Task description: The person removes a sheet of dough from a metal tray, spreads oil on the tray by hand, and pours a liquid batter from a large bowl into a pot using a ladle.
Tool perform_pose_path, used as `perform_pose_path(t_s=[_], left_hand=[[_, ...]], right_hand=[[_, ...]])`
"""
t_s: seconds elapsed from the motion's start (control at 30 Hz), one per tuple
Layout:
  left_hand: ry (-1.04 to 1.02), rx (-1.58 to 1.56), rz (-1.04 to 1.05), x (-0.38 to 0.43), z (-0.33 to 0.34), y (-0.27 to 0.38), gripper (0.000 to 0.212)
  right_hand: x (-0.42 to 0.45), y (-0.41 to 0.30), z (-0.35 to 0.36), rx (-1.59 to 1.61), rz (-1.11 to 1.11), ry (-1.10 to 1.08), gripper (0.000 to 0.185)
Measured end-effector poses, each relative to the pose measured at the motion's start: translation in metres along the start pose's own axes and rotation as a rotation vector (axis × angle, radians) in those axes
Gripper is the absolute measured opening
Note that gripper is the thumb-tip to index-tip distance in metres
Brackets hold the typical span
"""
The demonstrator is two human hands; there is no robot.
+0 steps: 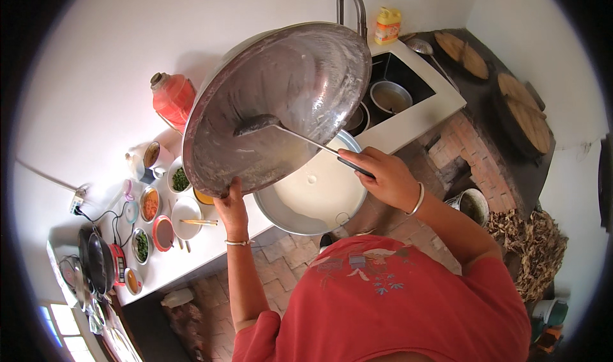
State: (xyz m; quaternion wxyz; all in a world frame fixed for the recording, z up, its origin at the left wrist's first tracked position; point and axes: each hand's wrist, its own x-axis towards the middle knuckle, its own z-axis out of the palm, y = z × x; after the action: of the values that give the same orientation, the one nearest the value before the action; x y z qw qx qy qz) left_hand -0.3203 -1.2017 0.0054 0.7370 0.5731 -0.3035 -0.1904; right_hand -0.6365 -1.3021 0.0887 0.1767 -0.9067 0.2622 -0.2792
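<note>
A large metal wok [287,74] is tilted on its side above a wide metal basin [311,220], its inner face towards me and smeared with a pale residue. My left hand [233,211] grips the wok's lower rim, thumb over the edge. In my right hand [383,175] is the black handle of a metal ladle [258,124], whose bowl rests against or close to the wok's inside. Creamy white liquid [316,189] fills much of the basin below. The wok's far side and what supports it there are hidden.
On the white counter [191,261] at left stand several bowls of chopped food, a white bowl [187,218] with chopsticks and a red flask [173,98]. Behind is a recess with pots [391,97]. At right are a brick stove [483,156] with wooden lids and dry leaves [531,252].
</note>
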Motion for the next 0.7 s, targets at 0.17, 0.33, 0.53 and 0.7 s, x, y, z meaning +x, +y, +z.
perform_pose_path(t_s=[0.17,0.33,0.53,0.7], left_hand=[[0.022,0.16,0.01,-0.01,-0.002,-0.001,0.035],[0.053,0.169,0.072,-0.016,0.006,0.001,0.035],[0.05,0.227,0.088,-0.024,0.011,0.015,0.035],[0.04,0.228,0.077,-0.024,0.006,0.007,0.035]], right_hand=[[-0.011,-0.002,-0.018,0.042,0.096,0.052,0.057],[-0.024,0.004,-0.021,0.004,0.091,0.095,0.058],[-0.032,0.018,-0.019,-0.101,0.106,0.172,0.059],[-0.031,0.023,-0.011,-0.085,0.117,0.196,0.058]])
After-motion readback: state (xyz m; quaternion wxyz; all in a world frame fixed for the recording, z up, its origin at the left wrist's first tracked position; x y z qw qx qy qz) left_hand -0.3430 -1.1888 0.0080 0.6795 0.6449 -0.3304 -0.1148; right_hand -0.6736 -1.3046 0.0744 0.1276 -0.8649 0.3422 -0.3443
